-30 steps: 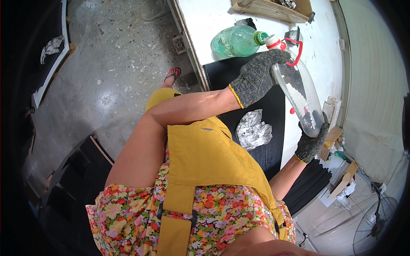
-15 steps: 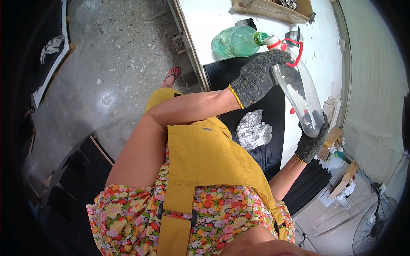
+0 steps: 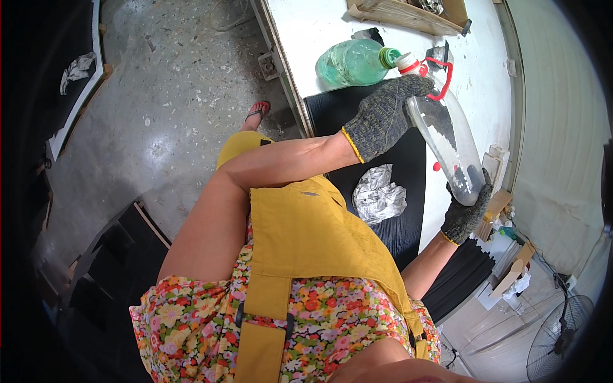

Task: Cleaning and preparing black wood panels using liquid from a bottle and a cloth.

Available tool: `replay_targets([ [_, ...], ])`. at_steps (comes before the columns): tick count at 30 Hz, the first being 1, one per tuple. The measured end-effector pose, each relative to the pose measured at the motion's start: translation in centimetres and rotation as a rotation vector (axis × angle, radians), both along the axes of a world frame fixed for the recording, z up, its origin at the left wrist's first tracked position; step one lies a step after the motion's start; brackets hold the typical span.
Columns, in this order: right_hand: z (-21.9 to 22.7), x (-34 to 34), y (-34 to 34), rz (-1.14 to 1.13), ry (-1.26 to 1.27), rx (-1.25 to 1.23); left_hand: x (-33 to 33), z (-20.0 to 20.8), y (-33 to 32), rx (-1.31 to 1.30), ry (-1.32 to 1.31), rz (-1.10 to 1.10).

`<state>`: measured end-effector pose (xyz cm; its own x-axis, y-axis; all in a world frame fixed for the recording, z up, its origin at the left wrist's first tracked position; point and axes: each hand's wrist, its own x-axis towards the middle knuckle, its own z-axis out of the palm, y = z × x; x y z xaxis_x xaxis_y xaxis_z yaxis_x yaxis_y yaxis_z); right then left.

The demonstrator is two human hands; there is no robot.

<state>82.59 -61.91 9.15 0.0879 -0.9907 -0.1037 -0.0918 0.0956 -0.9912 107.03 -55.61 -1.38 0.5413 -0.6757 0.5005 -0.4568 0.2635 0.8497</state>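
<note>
A clear plastic bottle (image 3: pixel 465 137) with a red loop handle (image 3: pixel 448 80) is tilted, its neck toward the far left. My left hand (image 3: pixel 385 116), in a dark knitted glove with yellow trim, is closed around it just below the neck. At the other end, my gloved right hand (image 3: pixel 468 214) grips the base. The mouth of the clear bottle lies right at the mouth of a green plastic bottle (image 3: pixel 351 62), which rests on its side on the table; whether the two touch, I cannot tell. Below my left hand, a crumpled grey-white cloth (image 3: pixel 379 195) lies on a black board (image 3: pixel 408 223).
A small red cap (image 3: pixel 437 166) lies on the white table (image 3: pixel 300 38) beside the board. At the far edge stands a wooden box (image 3: pixel 408 18). Small dark pieces lie behind the green bottle. A fan (image 3: pixel 562 338) stands at the lower right.
</note>
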Motion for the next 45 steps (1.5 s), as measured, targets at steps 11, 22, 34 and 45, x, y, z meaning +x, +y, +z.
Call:
replay_targets([
  [11, 0.3, 0.3, 0.1, -0.003, 0.016, 0.013, -0.2, -0.4, -0.1, -0.007, 0.007, 0.015],
  [22, 0.1, 0.1, 0.0, 0.006, 0.010, -0.013, -0.3, -0.5, -0.2, 0.029, -0.008, 0.028],
  [34, -0.2, 0.5, 0.3, 0.011, -0.003, -0.009, -0.3, -1.3, -0.4, 0.068, -0.021, -0.066],
  [45, -7.8, 0.1, 0.7, -0.011, -0.394, 0.163, 0.2, -0.5, -0.5, 0.013, 0.598, -0.287],
])
